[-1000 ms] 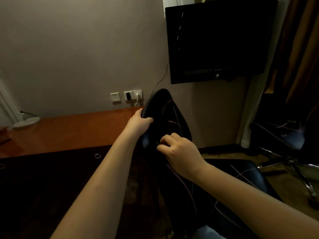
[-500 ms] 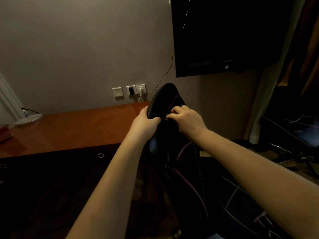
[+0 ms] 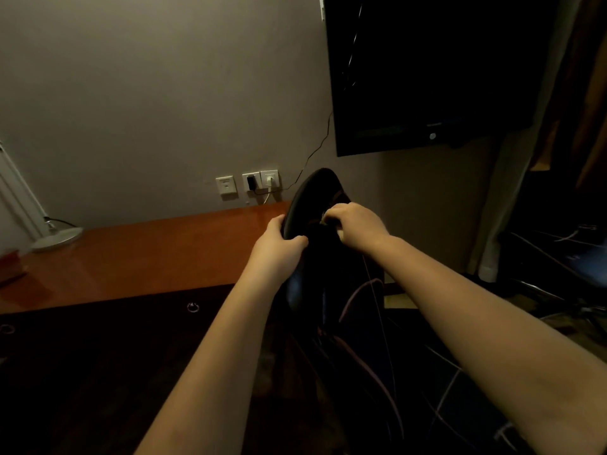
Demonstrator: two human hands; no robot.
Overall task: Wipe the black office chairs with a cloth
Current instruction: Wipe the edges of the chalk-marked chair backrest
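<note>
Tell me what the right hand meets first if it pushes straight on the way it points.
The right hand points forward-left and touches the black chair back; that comes first. Beyond it, probably the left hand gripping its edge.

Chair stands right of desk, below the television.

My left arm runs bare and nearly straight from the near bottom edge toward the far middle. My left hand grips the left rim of the chair back, thumb on the near side and fingers wrapped round the far side. My right arm comes in from the near right to meet it, and my right hand sits just right of the left one, knuckles up, fingers curled tight on a dark cloth against the chair.
</note>
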